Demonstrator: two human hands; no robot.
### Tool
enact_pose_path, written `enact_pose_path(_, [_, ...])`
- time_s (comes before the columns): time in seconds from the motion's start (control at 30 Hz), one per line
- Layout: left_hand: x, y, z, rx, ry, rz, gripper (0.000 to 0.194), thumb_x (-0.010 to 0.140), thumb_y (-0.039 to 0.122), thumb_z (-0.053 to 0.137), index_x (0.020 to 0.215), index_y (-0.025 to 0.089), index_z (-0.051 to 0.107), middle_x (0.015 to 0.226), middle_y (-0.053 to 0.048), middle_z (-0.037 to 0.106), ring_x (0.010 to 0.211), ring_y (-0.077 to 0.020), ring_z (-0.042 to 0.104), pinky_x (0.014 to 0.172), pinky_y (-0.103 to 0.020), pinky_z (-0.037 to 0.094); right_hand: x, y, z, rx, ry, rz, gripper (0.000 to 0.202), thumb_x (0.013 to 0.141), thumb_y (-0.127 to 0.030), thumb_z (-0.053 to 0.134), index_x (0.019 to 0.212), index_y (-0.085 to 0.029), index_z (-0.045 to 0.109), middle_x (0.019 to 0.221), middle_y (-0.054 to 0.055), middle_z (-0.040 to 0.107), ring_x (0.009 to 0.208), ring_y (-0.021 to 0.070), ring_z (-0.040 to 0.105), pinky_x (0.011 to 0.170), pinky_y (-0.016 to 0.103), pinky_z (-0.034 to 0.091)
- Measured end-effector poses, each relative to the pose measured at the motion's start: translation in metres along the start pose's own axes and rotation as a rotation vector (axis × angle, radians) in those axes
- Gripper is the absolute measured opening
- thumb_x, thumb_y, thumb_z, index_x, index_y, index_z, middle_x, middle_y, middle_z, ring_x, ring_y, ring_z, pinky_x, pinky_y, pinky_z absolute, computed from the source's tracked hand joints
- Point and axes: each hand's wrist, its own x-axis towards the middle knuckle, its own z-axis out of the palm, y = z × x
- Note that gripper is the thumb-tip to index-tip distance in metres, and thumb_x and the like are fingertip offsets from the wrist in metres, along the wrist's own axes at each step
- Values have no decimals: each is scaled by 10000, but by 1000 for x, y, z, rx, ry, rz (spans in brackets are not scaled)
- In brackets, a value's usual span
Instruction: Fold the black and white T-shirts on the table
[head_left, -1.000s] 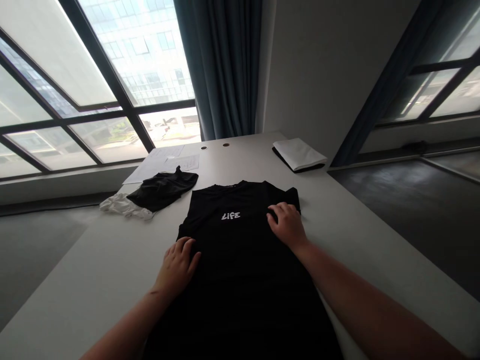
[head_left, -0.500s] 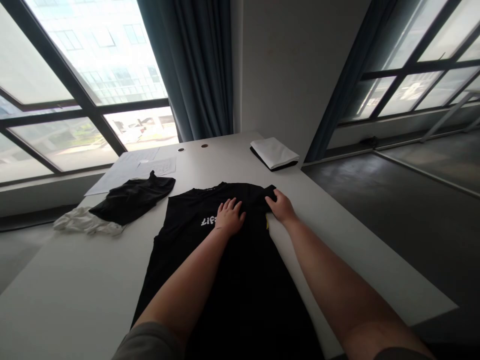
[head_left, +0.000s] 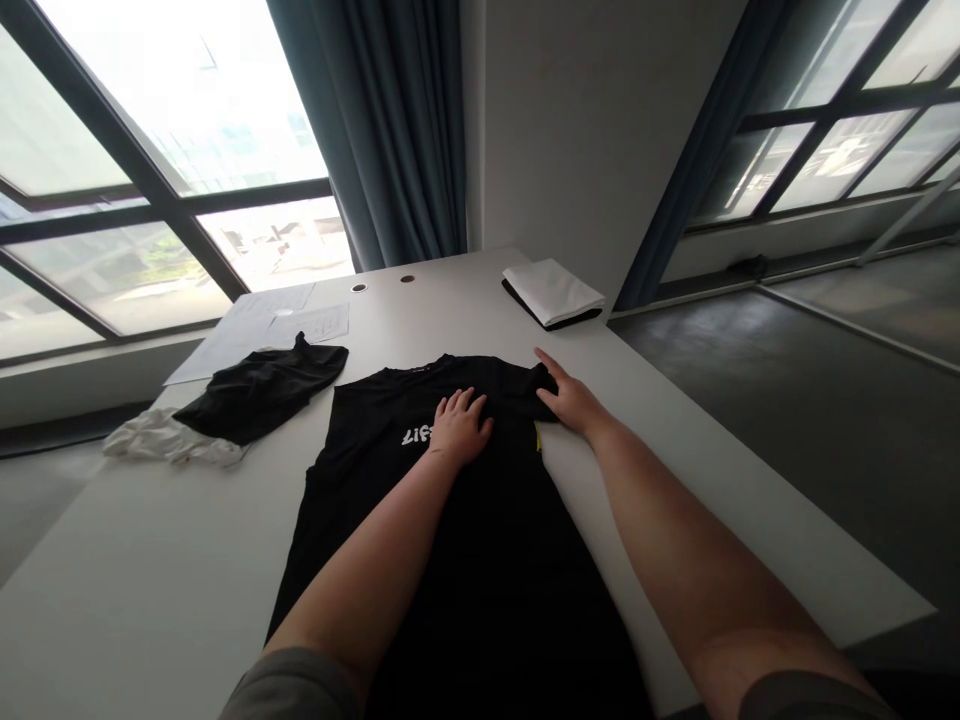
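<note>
Head view: a black short-sleeved fabric T-shirt with white lettering (head_left: 480, 560) lies spread on a smooth white table (head_left: 97, 590), collar pointing away from the person. The left hand (head_left: 459, 428) rests palm-down on its chest, fingers slightly spread, partly covering the letters. The right hand (head_left: 571, 400) is at the sleeve, thumb and forefinger parted; I cannot tell how its other fingers sit. Left of the shirt lies crumpled black cloth (head_left: 266, 393); beyond, to the right, a folded white cloth (head_left: 555, 292).

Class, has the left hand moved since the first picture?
Yes: the left hand moved right and forward, from left of the table holes to right of them.
</note>
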Motion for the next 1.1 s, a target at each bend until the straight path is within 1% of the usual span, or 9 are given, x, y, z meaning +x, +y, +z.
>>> enact_pose_path(0.17, [-1,2,0,-11,24,-14,525,998,441,525,1502,297,552,1638,-63,449,1542,-288,332,1288,-518,212,-1,-15,-3,-305,-52,-90,688,964,-265,522,1630,-367,385,1274,62,716,1124,280,681,1019,398,527])
enact_pose_path(0.23, [-2,2,0,-18,26,-22,521,996,438,523,1499,305,555,1640,-58,448,1541,-289,332,1288,-523,209,1,-15,1,-427,-51,-125,596,976,-315,538,1570,-348,502,1235,95,713,1110,290,660,1012,407,519])
enact_pose_path(0.33, [-2,2,0,-31,22,-29,522,996,444,520,1496,301,561,1640,-63,447,1539,-296,332,1287,-530,207,5,-5,9,-480,-19,-49,469,964,-361,566,1406,-265,689,1207,131,723,1132,308,641,1027,432,515])
enact_pose_path(0.5, [-1,2,-1,-30,25,-25,523,993,446,527,1493,299,564,1633,-63,458,1537,-286,336,1286,-522,212,13,20,13,-204,199,127,442,953,-319,518,1313,-188,737,1286,123,732,1206,281,667,1100,429,501])
enact_pose_path(0.63, [-1,3,-2,-26,23,-25,526,993,447,528,1492,286,566,1635,-69,451,1533,-297,339,1286,-525,214,17,28,12,82,246,201,449,910,-377,592,1290,-186,738,1325,120,722,1279,284,644,1134,455,482])
enact_pose_path(0.7, [-1,3,-2,-25,30,-26,518,993,445,525,1488,297,568,1630,-64,458,1531,-299,339,1284,-528,216,16,29,15,255,208,244,515,885,-388,629,1351,-178,688,1313,127,725,1223,278,676,1071,458,535])
enact_pose_path(0.83, [-1,2,0,-24,35,-22,506,990,440,527,1477,313,575,1617,-58,473,1523,-299,348,1279,-532,219,13,30,18,505,-30,227,606,856,-356,665,1434,-185,604,1220,111,757,1044,246,738,918,420,616])
enact_pose_path(0.97, [-1,5,-2,-38,54,-21,484,982,414,553,1453,308,588,1600,-64,488,1503,-303,369,1271,-533,234,16,17,11,182,14,157,548,780,-226,674,1328,-210,699,1210,84,754,1102,264,711,1034,434,559])
enact_pose_path(1.1, [1,5,-20,-143,209,-130,416,1001,287,503,1407,287,589,1523,-76,541,1401,-271,490,1172,-470,394,21,-29,9,-228,106,-17,627,810,-96,555,1422,-186,658,1387,134,661,1229,313,648,1103,425,511])
